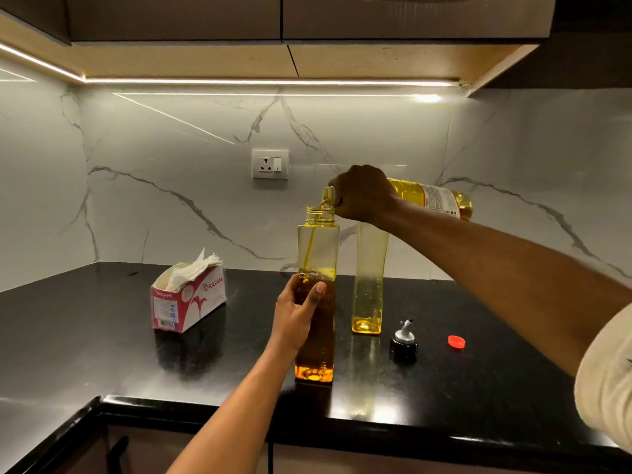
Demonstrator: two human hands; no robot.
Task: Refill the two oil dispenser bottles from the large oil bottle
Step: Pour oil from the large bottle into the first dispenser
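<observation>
My right hand (364, 195) grips the neck of the large oil bottle (437, 197), tipped almost level, mouth to the left. A thin stream of oil runs from it into the open neck of the near dispenser bottle (318, 248), a tall square yellow bottle filled to roughly two thirds. My left hand (295, 314) holds that bottle around its middle, standing on the black counter (102, 336). The second dispenser bottle (368, 285) stands just behind to the right, uncapped, with only a little oil at its bottom.
A black and silver pourer cap (403, 343) and a red screw cap (456, 341) lie on the counter to the right of the bottles. A tissue box (188, 299) stands to the left. A wall socket (270, 164) is behind. The counter's front edge runs near me.
</observation>
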